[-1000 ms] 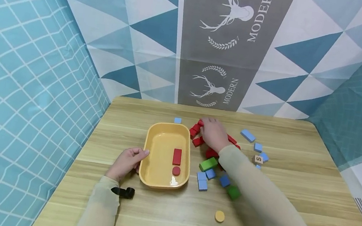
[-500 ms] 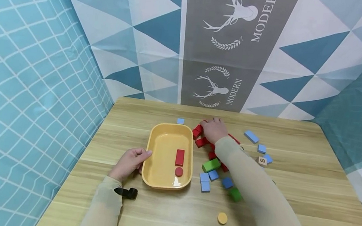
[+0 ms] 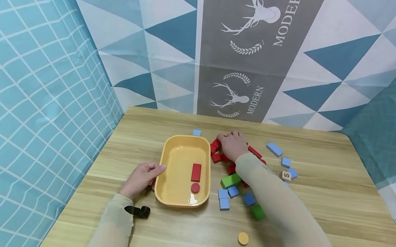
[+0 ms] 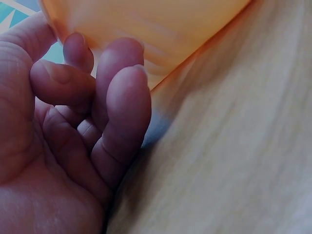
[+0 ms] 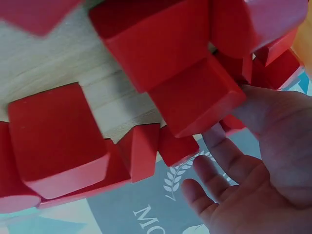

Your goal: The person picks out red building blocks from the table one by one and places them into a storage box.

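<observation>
- Head: the yellow tray [image 3: 179, 158] sits mid-frame beside the red blocks [image 3: 217, 157], likely for short transfers; a red brick [image 3: 196, 172] and red disc [image 3: 195, 188] lie inside.
- Left wrist: the left hand [image 4: 87, 112], fingers curled, pinches the tray's edge at upper left, probably steadying it.
- Right wrist: the right hand [image 5: 248, 161], lower right, half curled, touches a red cube [image 5: 195, 97]; fingertips partly hidden, so I can't tell whether it grips.

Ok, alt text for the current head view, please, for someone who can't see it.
A person's left hand grips the side of a yellow tray holding a red block and a red disc; the right hand is among red blocks beside the tray. Blue blocks and green blocks lie nearby on a wood-grain table.
</observation>
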### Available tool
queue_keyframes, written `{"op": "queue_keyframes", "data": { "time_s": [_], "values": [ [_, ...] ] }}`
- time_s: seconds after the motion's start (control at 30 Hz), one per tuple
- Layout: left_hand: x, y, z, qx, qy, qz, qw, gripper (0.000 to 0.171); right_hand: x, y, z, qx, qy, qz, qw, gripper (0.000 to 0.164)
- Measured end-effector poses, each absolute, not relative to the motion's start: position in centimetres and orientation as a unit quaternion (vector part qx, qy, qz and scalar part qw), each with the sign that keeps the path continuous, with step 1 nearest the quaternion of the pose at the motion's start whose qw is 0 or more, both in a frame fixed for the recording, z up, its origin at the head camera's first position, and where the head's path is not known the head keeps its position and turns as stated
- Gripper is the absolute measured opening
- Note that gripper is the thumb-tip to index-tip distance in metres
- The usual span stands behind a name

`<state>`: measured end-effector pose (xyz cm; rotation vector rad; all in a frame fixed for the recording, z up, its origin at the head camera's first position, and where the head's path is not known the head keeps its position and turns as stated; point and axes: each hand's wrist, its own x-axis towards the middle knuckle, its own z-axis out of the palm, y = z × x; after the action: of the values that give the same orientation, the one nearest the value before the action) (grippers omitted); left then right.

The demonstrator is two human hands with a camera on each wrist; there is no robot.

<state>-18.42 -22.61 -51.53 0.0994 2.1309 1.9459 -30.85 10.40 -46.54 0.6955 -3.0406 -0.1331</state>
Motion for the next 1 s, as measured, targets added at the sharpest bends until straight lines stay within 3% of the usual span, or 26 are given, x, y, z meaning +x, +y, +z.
{"op": "queue_keyframes", "data": {
  "time_s": [0.23, 0.4, 0.53, 0.77, 1.0],
  "values": [
    [-18.4, -22.6, -51.5, 0.026, 0.732, 0.669, 0.121, 0.042, -31.3, 11.3, -46.2, 0.214, -0.975, 0.021, 0.053, 0.033],
    [-18.4, -22.8, -51.6, 0.025, 0.732, 0.670, 0.122, 0.043, -30.5, 9.7, -43.5, 0.202, -0.971, 0.097, 0.086, 0.043],
    [-18.4, -22.9, -51.7, 0.023, 0.731, 0.672, 0.120, 0.045, -28.5, 6.7, -41.0, 0.247, -0.951, 0.152, 0.106, 0.035],
    [-18.6, -22.8, -51.8, 0.018, 0.731, 0.672, 0.122, 0.050, -24.0, 2.2, -41.7, 0.382, -0.909, 0.164, 0.028, 0.036],
    [-18.5, -22.6, -51.7, 0.015, 0.735, 0.666, 0.125, 0.052, -22.4, 1.6, -45.8, 0.382, -0.914, 0.134, -0.030, 0.034]
  ]
}}
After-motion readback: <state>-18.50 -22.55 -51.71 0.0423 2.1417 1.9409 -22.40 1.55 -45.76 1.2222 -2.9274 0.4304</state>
